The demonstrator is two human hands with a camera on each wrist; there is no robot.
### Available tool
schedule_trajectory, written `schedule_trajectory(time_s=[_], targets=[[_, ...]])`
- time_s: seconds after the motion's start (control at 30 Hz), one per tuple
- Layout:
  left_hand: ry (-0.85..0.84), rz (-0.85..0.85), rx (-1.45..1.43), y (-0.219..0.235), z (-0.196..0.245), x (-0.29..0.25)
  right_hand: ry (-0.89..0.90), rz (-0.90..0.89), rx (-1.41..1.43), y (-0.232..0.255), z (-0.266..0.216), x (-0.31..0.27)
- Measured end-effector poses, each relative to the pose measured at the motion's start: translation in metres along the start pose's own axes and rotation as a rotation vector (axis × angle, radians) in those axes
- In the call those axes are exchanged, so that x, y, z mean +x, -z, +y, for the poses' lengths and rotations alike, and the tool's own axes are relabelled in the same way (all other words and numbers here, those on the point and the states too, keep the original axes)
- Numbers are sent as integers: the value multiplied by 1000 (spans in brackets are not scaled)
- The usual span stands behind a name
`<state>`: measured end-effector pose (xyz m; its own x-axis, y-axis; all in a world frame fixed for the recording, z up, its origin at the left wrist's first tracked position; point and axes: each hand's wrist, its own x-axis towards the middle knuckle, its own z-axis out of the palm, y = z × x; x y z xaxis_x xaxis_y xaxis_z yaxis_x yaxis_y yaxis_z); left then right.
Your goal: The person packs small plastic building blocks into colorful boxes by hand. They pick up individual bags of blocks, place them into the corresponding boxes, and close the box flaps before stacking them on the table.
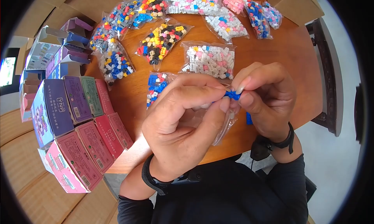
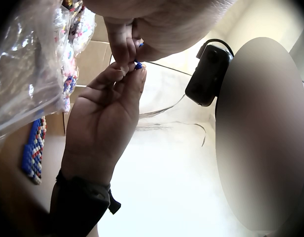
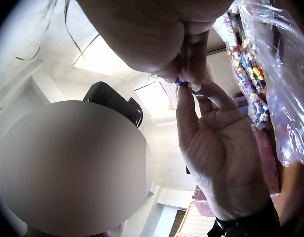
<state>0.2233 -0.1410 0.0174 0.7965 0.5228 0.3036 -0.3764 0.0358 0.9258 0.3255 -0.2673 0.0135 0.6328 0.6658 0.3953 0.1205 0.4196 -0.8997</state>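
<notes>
Small blue building bricks are pinched between the fingertips of both hands, above the table's near side. My left hand grips them from the left with thumb and forefinger. From the right, my right hand pinches them between thumb and forefinger. In the left wrist view a bit of blue brick shows between the fingertips; most of it is hidden by the fingers. A clear plastic bag lies beneath the hands, partly covered by them.
Bags of mixed bricks and white-and-pink bricks spread over the wooden table. Printed boxes line its left edge. A blue brick-built strip lies on the table. A cardboard box stands far right.
</notes>
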Motion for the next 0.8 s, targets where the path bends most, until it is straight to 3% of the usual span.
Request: schedule_trajectory(time_s=[0.23, 0.4, 0.8], targets=[[-67, -44, 80, 3, -2, 2, -28, 2, -68, -2, -2, 2], [-84, -41, 83, 2, -2, 2, -10, -23, 32, 3, -1, 1], [9, -17, 115, 3, 3, 2, -24, -35, -100, 2, -4, 4]])
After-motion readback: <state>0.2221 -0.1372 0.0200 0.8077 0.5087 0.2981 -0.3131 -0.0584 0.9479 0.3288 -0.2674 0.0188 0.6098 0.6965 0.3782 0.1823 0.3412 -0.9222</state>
